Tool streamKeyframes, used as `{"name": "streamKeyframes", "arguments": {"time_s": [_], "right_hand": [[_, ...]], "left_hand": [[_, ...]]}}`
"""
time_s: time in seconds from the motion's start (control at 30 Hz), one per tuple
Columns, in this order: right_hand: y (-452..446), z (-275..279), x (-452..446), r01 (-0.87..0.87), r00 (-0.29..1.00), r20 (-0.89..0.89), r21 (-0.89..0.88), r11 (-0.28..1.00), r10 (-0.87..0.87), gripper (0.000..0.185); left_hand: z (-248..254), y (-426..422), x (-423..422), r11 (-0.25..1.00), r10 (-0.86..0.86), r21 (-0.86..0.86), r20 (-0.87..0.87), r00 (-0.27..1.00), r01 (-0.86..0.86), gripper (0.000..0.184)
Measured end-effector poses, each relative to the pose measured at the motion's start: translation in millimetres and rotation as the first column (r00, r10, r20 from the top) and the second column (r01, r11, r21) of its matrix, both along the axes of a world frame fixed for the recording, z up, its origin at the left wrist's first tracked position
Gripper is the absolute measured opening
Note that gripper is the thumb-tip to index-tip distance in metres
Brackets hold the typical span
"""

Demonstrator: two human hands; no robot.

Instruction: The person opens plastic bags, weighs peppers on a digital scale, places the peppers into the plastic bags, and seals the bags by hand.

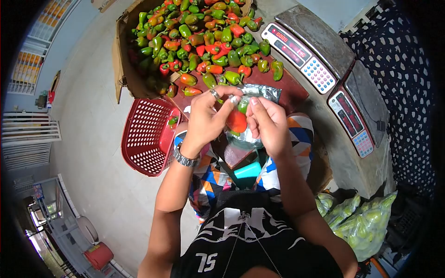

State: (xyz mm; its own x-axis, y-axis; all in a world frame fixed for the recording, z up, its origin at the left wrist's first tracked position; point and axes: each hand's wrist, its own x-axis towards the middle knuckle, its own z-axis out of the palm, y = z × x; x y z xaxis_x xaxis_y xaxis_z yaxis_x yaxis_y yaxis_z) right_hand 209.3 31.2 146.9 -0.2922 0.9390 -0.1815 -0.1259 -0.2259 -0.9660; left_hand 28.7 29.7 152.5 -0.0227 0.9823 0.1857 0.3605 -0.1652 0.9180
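Note:
Between my hands, in front of my lap, is a clear plastic bag (244, 138) with a red pepper (237, 122) and a green pepper (242, 106) showing through it. My left hand (208, 113) pinches the bag's upper edge between thumb and fingers. On the other side, my right hand (270, 123) grips the same edge with thumb and curled fingers. Just beyond my fingers, shiny plastic bags (265, 91) lie on the red tabletop (292, 88). Loose red and green peppers (204, 41) spread from a tipped cardboard box (121, 55) onto that surface.
A red perforated basket (143, 134) with a green pepper in it sits at my left. Two digital scales (296, 53) stand on the ledge to the right. Filled clear bags of green produce (366, 222) rest at lower right. Something turquoise (247, 173) is between my knees.

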Motion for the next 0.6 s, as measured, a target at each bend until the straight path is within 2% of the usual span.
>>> {"name": "streamKeyframes", "arguments": {"time_s": [0.03,0.13,0.17,0.27,0.3,0.4,0.43,0.53,0.6], "right_hand": [[5,0,4,-0.002,0.994,0.109,0.033,0.999,-0.002,0.035],[33,0,12,-0.093,0.865,0.485,0.402,0.911,-0.125,0.031],[44,7,14,-0.174,0.843,0.538,0.299,0.938,-0.015,0.023],[84,-19,14,-0.476,0.834,0.481,0.379,0.794,0.271,0.027],[93,-3,12,-0.614,0.694,0.646,0.299,0.730,0.318,0.022],[119,-11,-2,-0.856,0.484,0.707,0.260,0.447,0.516,0.018],[119,-8,-6,-0.852,0.454,0.712,0.170,0.496,0.535,0.016],[127,-10,-16,-0.935,0.285,0.667,0.035,0.354,0.688,0.017],[119,-31,-16,-0.838,0.513,0.579,0.176,0.517,0.634,0.017]], "left_hand": [[-6,-1,-2,0.999,-0.035,0.034,0.013,0.999,0.035,0.013],[-11,-6,-5,0.944,-0.139,0.270,-0.200,0.970,0.191,0.015],[-9,-9,-6,0.940,-0.161,0.255,-0.251,0.955,0.226,0.017],[-3,-9,-1,0.896,-0.240,0.297,-0.305,0.922,0.331,0.017],[1,-7,-1,0.882,-0.282,0.288,-0.314,0.907,0.374,0.017],[-2,-3,-5,0.845,-0.372,0.254,-0.353,0.859,0.470,0.018],[-1,-3,-4,0.837,-0.391,0.262,-0.325,0.861,0.480,0.018],[-1,-5,-9,0.857,-0.414,0.199,-0.280,0.866,0.475,0.015],[1,-5,-13,0.892,-0.417,0.115,-0.165,0.894,0.437,0.013]]}}
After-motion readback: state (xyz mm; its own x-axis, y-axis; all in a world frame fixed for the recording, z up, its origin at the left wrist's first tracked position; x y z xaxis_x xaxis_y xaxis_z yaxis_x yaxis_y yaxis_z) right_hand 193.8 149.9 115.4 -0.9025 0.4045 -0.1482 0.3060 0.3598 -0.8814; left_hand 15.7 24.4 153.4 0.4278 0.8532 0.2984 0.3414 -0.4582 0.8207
